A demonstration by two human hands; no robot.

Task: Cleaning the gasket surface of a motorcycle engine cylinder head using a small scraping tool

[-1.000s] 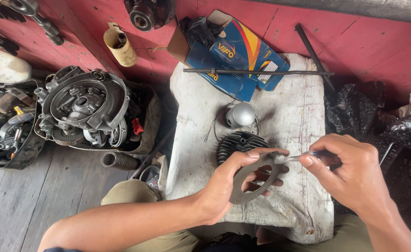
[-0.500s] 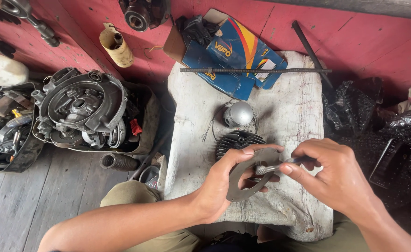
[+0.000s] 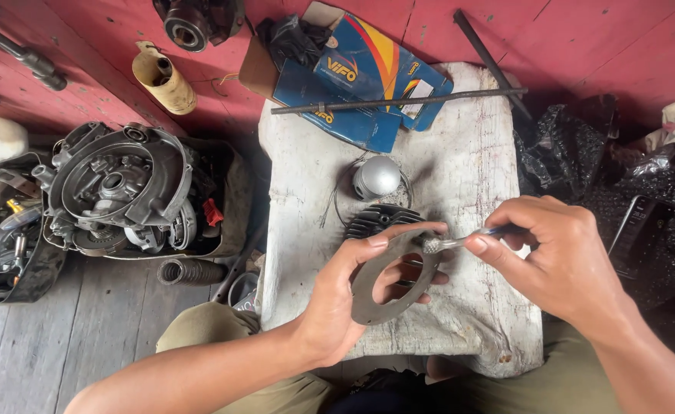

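Observation:
My left hand holds a flat grey metal ring plate by its edge, thumb on top and fingers through its big round hole. My right hand pinches a thin metal tool whose rough tip touches the plate's upper right rim. Just behind the plate, a black finned cylinder head lies on the white worn block, with a shiny grey piston and a thin wire ring beyond it.
A blue, orange and yellow cardboard box and a long metal rod lie at the block's far end. An engine case sits in a tray at left. Black plastic bags are at right, a ribbed rubber tube on the planks.
My hands with the plate and tool shifted slightly; the tool tip now rests on the plate's upper right rim instead of nearer its middle.

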